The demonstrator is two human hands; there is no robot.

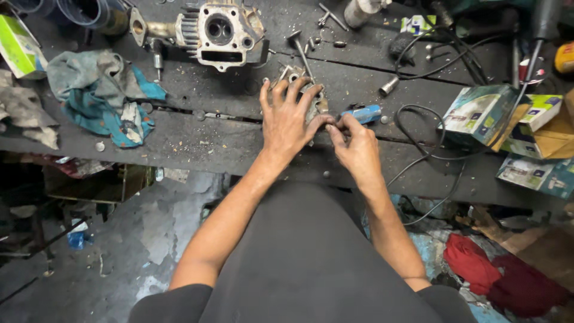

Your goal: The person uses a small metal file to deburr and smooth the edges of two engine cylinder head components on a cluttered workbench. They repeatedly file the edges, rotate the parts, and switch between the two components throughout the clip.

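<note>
Greasy metal part [315, 103] sits mid-bench [197, 143], pinned under my left hand [287, 119], fingers spread flat on it. My right hand [353, 143] is just beside, fingertips pinched narrow at the part's edge, meeting my left thumb; can't tell what they grip. Blue tool [362, 113] lies near, cylinder head [218, 33] behind, rag [98, 96] well left, boxes [508, 119] right.

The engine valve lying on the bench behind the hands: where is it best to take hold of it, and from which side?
Take the engine valve by its thin stem, coming from above with a fingertip pinch across it. It lies flat on the workbench, head pointing away, stem slanting toward the left hand. The stem's middle looks free of other parts; the flat head offers little grip.
</note>
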